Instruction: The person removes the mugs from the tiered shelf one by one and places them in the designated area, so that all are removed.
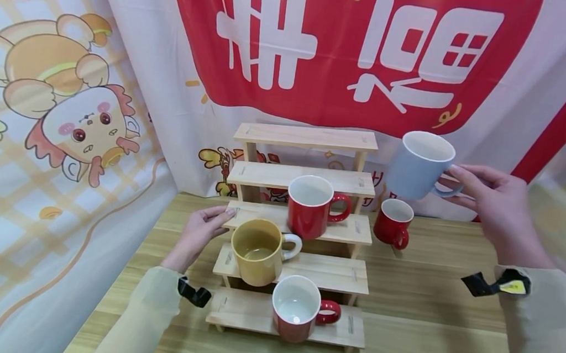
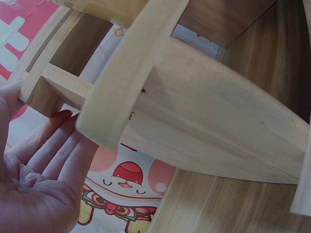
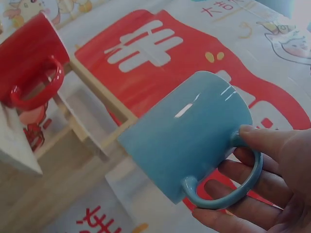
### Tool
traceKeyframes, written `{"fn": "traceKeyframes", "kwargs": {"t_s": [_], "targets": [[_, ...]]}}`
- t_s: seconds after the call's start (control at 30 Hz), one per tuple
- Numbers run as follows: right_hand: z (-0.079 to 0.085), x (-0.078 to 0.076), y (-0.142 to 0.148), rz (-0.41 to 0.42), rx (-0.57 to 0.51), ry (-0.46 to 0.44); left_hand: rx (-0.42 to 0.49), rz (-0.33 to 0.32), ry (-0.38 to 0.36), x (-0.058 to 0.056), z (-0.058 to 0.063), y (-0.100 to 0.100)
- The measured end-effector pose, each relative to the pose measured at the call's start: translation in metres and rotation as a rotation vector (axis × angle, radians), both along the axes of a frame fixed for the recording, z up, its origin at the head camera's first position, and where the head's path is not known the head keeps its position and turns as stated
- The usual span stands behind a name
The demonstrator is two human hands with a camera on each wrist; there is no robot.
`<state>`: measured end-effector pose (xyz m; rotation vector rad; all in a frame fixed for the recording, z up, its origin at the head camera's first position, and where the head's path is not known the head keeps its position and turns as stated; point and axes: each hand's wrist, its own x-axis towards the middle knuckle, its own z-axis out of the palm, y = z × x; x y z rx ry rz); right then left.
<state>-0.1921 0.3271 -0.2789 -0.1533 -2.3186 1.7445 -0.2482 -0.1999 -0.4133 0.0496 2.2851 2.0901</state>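
Observation:
My right hand (image 1: 497, 207) holds a light blue mug (image 1: 419, 168) by its handle, upright in the air right of the wooden stepped rack (image 1: 305, 136). In the right wrist view the thumb presses the handle's top and fingers pass behind it. My left hand (image 1: 201, 231) grips the left end of the rack's middle step, thumb above and fingers beneath in the left wrist view. On that middle step stands a red mug (image 1: 307, 216). A yellow mug (image 1: 257, 255) with a white handle sits one step lower. Another red mug (image 1: 294, 313) stands on the lowest step.
A smaller red mug (image 1: 393, 223) stands on the wood-look tabletop (image 1: 418, 298), right of the rack and below the blue mug. Behind the rack hangs a printed red and white cloth (image 1: 336, 64). A patterned cloth (image 1: 52, 125) covers the left side.

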Motion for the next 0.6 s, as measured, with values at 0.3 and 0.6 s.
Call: {"fn": "traceKeyframes", "kwargs": {"t_s": [0.3, 0.6], "targets": [[-0.021, 0.012, 0.027, -0.019, -0.048, -0.055, 0.01, 0.0, 0.004, 0.0, 0.001, 0.0], [-0.05, 0.016, 0.043, -0.055, -0.077, -0.03, 0.012, 0.0, 0.002, 0.0, 0.001, 0.0]]}}
